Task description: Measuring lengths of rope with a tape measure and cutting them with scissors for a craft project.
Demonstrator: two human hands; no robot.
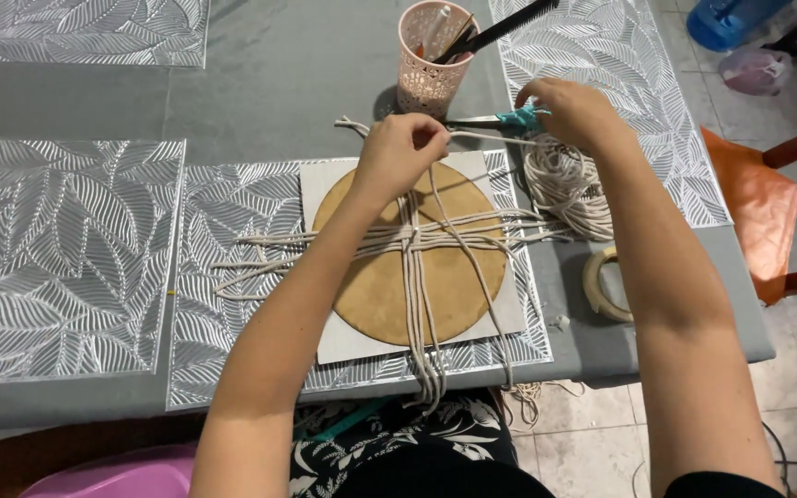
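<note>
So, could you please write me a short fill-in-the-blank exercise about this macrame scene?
1. The cords cross over a round ____ disc.
2. The left hand and right hand stretch one ____ between them.
3. The pink cup stands ____ the disc.
4. The tape roll lies to the disc's ____.

Missing: wooden; cord; beyond; right

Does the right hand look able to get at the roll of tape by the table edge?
Probably yes: the tape roll lies uncovered beside the right forearm, but the right hand is pinching cord now.
</note>
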